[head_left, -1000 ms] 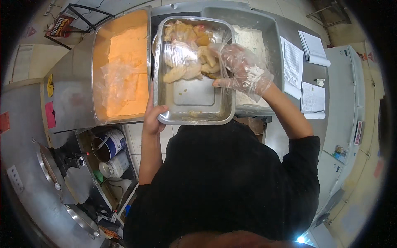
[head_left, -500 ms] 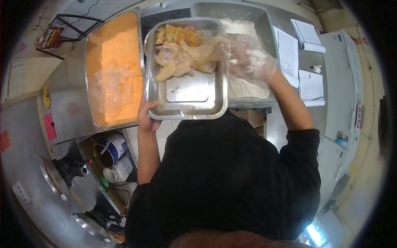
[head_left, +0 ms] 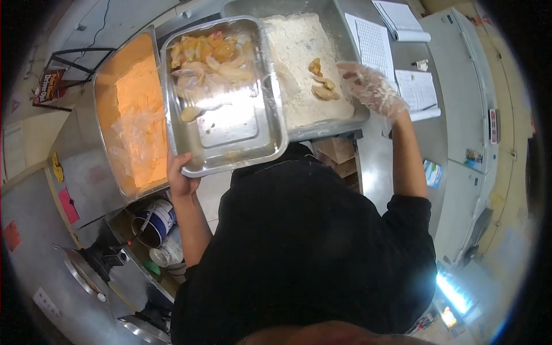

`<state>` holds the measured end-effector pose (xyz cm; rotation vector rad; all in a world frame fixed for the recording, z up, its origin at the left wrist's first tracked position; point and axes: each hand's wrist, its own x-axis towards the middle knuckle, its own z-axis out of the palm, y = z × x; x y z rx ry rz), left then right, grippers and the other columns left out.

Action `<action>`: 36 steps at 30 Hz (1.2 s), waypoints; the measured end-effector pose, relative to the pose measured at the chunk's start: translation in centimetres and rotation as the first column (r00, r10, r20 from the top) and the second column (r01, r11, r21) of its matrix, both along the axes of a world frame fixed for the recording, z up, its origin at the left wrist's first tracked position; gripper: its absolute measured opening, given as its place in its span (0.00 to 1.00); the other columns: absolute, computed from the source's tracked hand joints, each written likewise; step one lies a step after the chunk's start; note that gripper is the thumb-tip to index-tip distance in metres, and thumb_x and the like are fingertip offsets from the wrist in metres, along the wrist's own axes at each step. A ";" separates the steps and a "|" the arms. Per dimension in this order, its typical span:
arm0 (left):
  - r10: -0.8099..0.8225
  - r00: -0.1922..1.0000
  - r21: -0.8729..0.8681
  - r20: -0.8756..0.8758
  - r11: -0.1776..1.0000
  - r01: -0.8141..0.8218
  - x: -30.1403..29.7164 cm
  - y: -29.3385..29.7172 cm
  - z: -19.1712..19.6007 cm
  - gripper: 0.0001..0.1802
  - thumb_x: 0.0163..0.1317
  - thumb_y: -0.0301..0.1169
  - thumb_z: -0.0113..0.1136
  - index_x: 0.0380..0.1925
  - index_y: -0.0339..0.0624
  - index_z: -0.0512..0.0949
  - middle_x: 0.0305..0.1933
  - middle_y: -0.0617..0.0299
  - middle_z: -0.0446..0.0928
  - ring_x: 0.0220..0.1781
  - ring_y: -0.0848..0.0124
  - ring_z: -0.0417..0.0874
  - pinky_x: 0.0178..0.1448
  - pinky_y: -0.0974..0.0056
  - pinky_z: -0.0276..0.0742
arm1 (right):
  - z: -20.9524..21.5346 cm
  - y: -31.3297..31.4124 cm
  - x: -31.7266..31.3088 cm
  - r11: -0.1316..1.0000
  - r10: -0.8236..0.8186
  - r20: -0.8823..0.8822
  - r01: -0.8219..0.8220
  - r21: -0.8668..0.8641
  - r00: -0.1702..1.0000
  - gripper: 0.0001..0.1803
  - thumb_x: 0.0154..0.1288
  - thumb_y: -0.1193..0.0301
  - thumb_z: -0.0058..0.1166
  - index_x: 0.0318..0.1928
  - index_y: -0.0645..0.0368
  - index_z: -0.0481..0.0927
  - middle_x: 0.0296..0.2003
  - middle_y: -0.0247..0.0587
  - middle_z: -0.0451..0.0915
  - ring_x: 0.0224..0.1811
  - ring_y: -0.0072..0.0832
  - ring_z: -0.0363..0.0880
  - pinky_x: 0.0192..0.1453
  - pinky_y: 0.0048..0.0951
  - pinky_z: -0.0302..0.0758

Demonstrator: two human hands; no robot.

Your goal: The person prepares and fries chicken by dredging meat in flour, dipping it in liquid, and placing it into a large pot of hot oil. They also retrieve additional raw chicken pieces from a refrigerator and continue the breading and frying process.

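Observation:
My left hand [head_left: 183, 175], bare, grips the near left corner of a steel tray [head_left: 229, 164], thumb over the rim. Raw chicken pieces [head_left: 215, 69] lie in the tray's far half, the farthest ones yellow-orange, the others paler. To the right, a grey tub [head_left: 330, 130] holds pale flour [head_left: 299, 52]. A few small chicken pieces [head_left: 325, 91] rest on the flour's right side. My right hand [head_left: 376, 92], in a clear plastic glove dusted with flour, hovers at the tub's right edge with its fingers apart and nothing in them.
Left of the tray stands a steel pan [head_left: 103, 126] of orange powder [head_left: 138, 86], with a crumpled clear plastic bag [head_left: 137, 129] on it. Papers [head_left: 374, 46] and a notepad [head_left: 402, 20] lie right of the tub. Below left are a paint-like bucket [head_left: 154, 224] and a white container [head_left: 168, 253].
My right hand has left the tray and moved right, past the flour; chicken pieces now show on the flour. In the picture, the tray sits farther left and is slightly turned.

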<state>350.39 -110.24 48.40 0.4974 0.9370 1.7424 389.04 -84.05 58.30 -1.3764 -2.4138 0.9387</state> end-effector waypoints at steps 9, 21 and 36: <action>-0.439 0.859 -0.001 -0.265 0.890 0.455 7.1 7.5 -0.3 0.52 0.51 0.17 0.52 0.78 0.38 0.45 0.75 0.50 0.60 0.74 0.58 0.66 0.74 0.58 0.62 | -3.1 -15.2 -1.9 0.883 -0.384 -0.083 0.392 0.257 0.919 0.27 0.65 0.50 0.61 0.51 0.60 0.84 0.41 0.53 0.83 0.46 0.44 0.83 0.53 0.45 0.78; -0.942 0.334 -0.138 -0.043 0.336 0.932 32.2 -6.9 -6.1 0.50 0.52 0.16 0.49 0.79 0.44 0.47 0.76 0.51 0.61 0.75 0.57 0.66 0.74 0.53 0.64 | -20.0 -56.2 19.1 0.328 -0.808 -0.588 0.814 -0.480 -0.022 0.14 0.70 0.65 0.61 0.48 0.61 0.84 0.42 0.37 0.84 0.42 0.25 0.81 0.49 0.27 0.75; -0.795 -0.564 -0.246 0.223 -0.606 0.757 93.1 -89.5 -18.2 0.41 0.52 0.25 0.52 0.71 0.36 0.58 0.62 0.45 0.72 0.62 0.53 0.77 0.64 0.52 0.77 | -42.8 -156.6 44.5 -0.452 -0.389 -0.239 0.410 -0.792 -0.890 0.18 0.68 0.64 0.62 0.52 0.62 0.82 0.36 0.34 0.84 0.36 0.20 0.80 0.38 0.23 0.76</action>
